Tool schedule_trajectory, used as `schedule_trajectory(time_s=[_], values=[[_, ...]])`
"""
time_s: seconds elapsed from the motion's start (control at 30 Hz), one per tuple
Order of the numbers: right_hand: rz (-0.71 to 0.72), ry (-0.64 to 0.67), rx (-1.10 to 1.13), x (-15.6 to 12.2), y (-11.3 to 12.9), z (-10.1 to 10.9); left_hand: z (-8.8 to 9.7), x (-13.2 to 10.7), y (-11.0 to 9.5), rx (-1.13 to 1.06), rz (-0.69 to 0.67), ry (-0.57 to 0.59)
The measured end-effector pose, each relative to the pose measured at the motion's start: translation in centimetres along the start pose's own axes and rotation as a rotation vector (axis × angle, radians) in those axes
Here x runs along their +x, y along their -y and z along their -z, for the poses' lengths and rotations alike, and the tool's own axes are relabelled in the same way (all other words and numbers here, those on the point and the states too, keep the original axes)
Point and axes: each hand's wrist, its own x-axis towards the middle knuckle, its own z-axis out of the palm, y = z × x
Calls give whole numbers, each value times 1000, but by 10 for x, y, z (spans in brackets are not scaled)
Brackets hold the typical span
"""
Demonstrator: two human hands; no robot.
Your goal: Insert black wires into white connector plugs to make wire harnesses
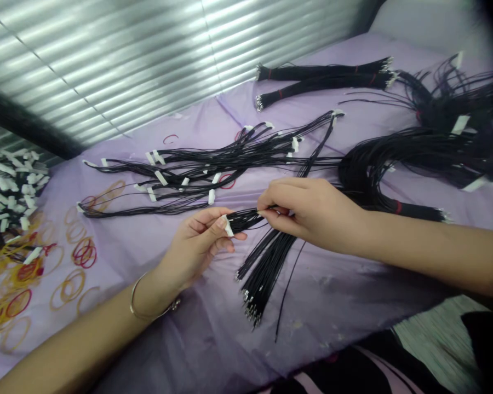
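Black wires (pixel 245 219) — partly hidden behind the right hand (pixel 308 208)

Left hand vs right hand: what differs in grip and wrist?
The left hand holds a white connector between thumb and fingers; the right hand pinches at the black wires running from it.
The left wrist wears a bracelet; the right wrist shows none.
Shared: both hands are ungloved.

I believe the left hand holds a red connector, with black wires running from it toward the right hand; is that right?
Not quite: in the head view, the connector in the left hand is white, not red; black wires do run from it toward the right hand.
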Motion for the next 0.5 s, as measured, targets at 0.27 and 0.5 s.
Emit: schedule_trajectory(time_s=[0.27, 0.5], values=[[-1, -18, -1, -2, 1, 0, 1, 0, 1, 11, 10, -7], [26, -4, -13, 0, 0, 1, 2, 0, 1, -1, 2, 13]])
